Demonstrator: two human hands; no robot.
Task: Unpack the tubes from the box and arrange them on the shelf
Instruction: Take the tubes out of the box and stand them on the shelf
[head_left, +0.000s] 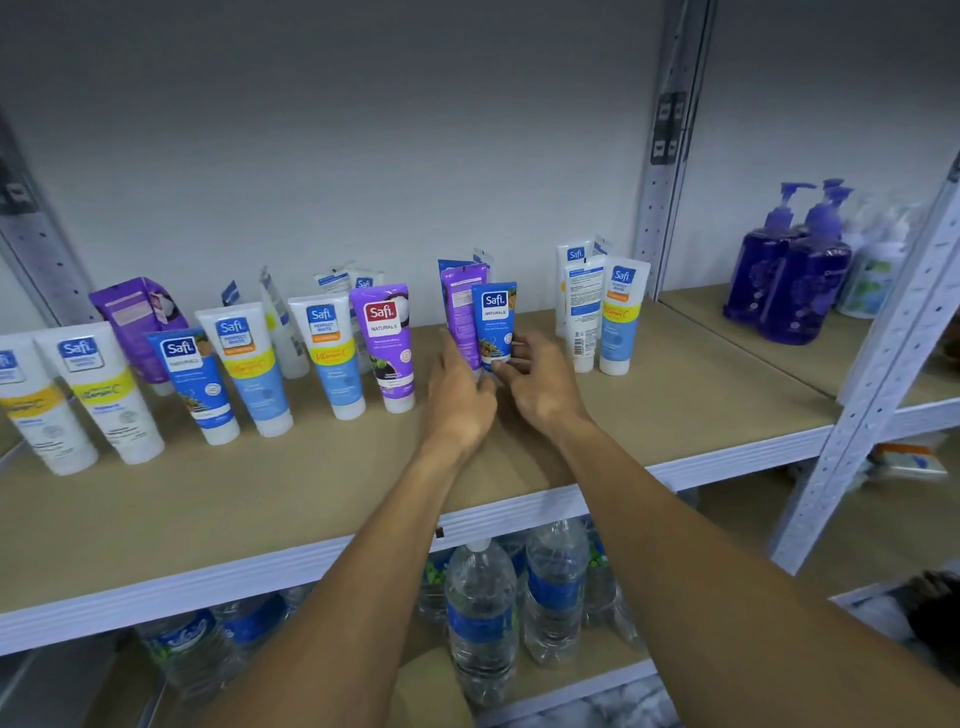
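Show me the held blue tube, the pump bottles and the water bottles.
held blue tube (493, 319): head view, front label
pump bottles (802, 291): head view, front bottle's body
water bottles (480, 623): head view, nearest bottle's label

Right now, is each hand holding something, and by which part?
The right hand grips the blue tube by its lower end. The left hand holds the purple tube beside it, also low down.
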